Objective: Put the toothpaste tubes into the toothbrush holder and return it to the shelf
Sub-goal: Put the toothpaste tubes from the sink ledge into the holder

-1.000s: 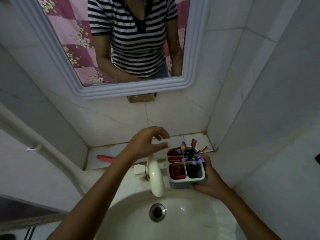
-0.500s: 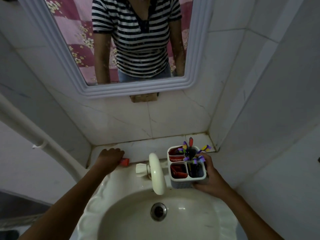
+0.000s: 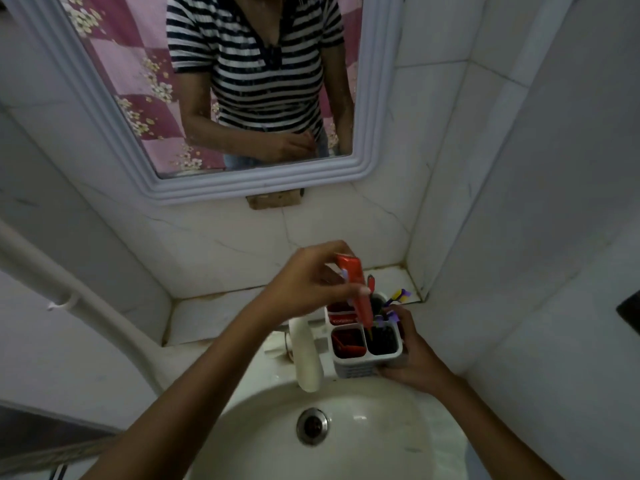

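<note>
The toothbrush holder (image 3: 367,344), a white four-compartment caddy, stands on the rim of the basin (image 3: 263,427) just to the right of the white tap (image 3: 306,355), and everything else arranges itself around it. The right hand (image 3: 414,355) wraps the holder's right side and near corner, fingers curled against its wall, thumb up by the rim, holding it steady. Above the holder, the left hand (image 3: 311,282) pinches a red toothpaste tube (image 3: 358,289) between thumb and fingers; the tube hangs nearly upright, slightly tilted, with its narrow end pointing down at the divider between the holder's front compartments, right at the rim of the front right one. Whether the tip has actually gone inside that compartment I cannot tell. The holder's front left compartment has something red lying in it, and the back left one holds another red tube (image 3: 341,315) with white lettering. Toothbrushes (image 3: 398,296) with purple and yellow handles stick out of the holder's back right side, leaning away to the right. Behind the holder runs the tiled shelf (image 3: 221,306), a pale ledge in the corner of the wall. Higher up the wall behind the holder hangs a mirror (image 3: 114,81) in a white frame, showing a striped shirt.
</note>
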`<state>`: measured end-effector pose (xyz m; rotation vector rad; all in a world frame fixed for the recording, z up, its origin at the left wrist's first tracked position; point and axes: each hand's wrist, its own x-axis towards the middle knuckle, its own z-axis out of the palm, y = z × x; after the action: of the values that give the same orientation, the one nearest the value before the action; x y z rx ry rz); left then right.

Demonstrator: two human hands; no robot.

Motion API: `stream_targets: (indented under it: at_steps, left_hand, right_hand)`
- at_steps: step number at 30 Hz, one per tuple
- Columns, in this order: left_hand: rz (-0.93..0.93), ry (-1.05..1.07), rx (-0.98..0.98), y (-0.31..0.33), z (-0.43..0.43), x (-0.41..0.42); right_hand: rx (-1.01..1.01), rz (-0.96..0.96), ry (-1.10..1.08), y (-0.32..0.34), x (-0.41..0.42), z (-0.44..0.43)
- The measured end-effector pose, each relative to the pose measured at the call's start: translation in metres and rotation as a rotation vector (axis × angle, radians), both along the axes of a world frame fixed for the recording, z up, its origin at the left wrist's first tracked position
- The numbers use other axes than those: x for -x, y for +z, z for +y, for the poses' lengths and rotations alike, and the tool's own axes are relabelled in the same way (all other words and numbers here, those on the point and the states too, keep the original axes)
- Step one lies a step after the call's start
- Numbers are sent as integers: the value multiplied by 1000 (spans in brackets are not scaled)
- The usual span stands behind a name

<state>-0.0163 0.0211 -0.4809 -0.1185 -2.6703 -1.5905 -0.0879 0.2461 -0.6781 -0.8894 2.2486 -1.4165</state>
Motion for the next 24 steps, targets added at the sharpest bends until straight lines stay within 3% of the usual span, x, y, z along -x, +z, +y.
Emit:
stream_targets:
  at_steps: [3,6,8,11,14,17,20,24]
  left_hand:
    - [15,-62,136,-20,24,11]
    - [90,-79,526,-40,34,18]
    - [118,-73,618,-45,35,17]
    - [125,-30,532,-44,26,11]
    - [70,161,520,-47,8,7]
    - [-287,260,553,-50,-6,7]
    - [-595,184,433,-52,-7,9]
    - [-549,205,200,-40,-5,9]
  right_hand:
    - [10,-13,11,2,0,-1]
    - [6,-44,16,1,0,-1]
    - [16,-69,28,0,1,-1]
    - [29,-88,33,4,4,-6]
    - [55,-50,68,11,9,-10]
    - [73,-42,77,17,14,-9]
    - [100,-13,25,17,9,-9]
    - [207,43,-97,28,-2,-14]
